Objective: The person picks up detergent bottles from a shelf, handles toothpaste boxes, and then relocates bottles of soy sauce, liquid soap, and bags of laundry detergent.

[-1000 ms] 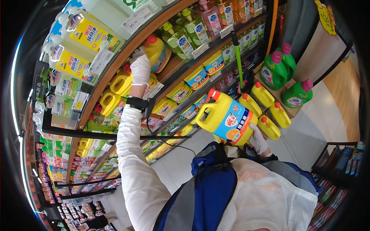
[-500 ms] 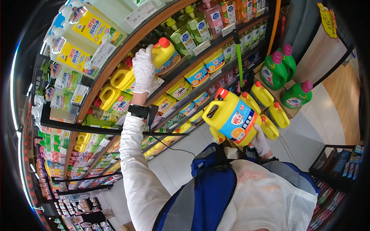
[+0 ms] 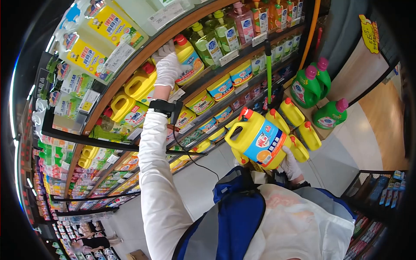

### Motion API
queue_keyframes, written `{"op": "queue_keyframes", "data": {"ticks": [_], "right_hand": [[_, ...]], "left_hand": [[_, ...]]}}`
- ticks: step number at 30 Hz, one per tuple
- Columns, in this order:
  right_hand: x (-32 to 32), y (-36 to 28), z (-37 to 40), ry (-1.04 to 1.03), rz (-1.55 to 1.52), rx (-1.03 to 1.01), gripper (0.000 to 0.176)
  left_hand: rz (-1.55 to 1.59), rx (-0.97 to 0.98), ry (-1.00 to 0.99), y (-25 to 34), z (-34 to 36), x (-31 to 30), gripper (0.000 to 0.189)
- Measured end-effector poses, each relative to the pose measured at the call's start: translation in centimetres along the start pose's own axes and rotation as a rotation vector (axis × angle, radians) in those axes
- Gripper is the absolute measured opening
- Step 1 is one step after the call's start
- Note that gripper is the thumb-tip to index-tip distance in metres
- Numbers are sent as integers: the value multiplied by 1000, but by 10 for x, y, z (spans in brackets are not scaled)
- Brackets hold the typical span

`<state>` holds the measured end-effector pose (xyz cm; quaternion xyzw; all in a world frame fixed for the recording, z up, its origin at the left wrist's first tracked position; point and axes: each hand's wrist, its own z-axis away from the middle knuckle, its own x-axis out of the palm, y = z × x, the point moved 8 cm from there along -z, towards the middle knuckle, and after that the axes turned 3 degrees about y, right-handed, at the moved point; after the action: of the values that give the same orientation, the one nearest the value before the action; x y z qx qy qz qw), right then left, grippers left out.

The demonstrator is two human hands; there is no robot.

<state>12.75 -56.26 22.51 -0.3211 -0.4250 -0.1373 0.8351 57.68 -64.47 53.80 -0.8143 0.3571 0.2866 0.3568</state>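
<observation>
On the upper shelf, my left hand (image 3: 168, 65), in a white glove, is closed at the handle side of a yellow bottle (image 3: 189, 60) with a red cap; its fingertips are partly hidden. Lower down, my right hand (image 3: 291, 164), also gloved, holds a large yellow jug (image 3: 260, 141) by its base. That jug is tilted, with its red cap to the upper left and a blue and orange label facing up. Yellow OMO bottles (image 3: 132, 113) stand left of my left hand, and green pump bottles (image 3: 208, 45) stand to the right of the bottle it holds.
Lower shelves hold yellow tubs (image 3: 220, 88). Several small yellow bottles (image 3: 310, 135) and green jugs with pink caps (image 3: 305, 86) stand beyond the large jug. A green pole (image 3: 268, 73) rises by the shelf. A black rack (image 3: 381, 190) is at right; a distant person (image 3: 96, 242) is at lower left.
My left hand and the shelf bottle have moved up and deeper into the shelf, the bottle now standing closer to the green pump bottles. The large jug has shifted slightly left and down in view.
</observation>
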Motion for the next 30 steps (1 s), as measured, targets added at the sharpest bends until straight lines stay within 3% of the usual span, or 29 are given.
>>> {"op": "queue_keyframes", "data": {"ticks": [1, 4, 5, 7, 8, 18, 30], "right_hand": [[-2, 1, 0, 18, -4, 6, 58], [-8, 4, -1, 30, -47, 29, 59], [-9, 5, -2, 33, -49, 36, 59], [-7, 4, -1, 31, -52, 44, 58], [-5, 3, 0, 25, -54, 45, 58], [-12, -2, -5, 46, -40, -1, 60], [-8, -4, 2, 45, -64, -40, 61]], "left_hand": [[-11, 42, -1, 6, -1, -5, 130], [-152, -53, -271, 4, -4, 10, 136], [-156, -60, -261, 1, -8, 17, 138], [36, -109, -444, -6, -10, 31, 119], [87, -109, -466, -9, -10, 34, 120], [-10, -18, -249, -22, -19, 48, 128], [-79, -12, -197, -33, -47, 80, 138]]}}
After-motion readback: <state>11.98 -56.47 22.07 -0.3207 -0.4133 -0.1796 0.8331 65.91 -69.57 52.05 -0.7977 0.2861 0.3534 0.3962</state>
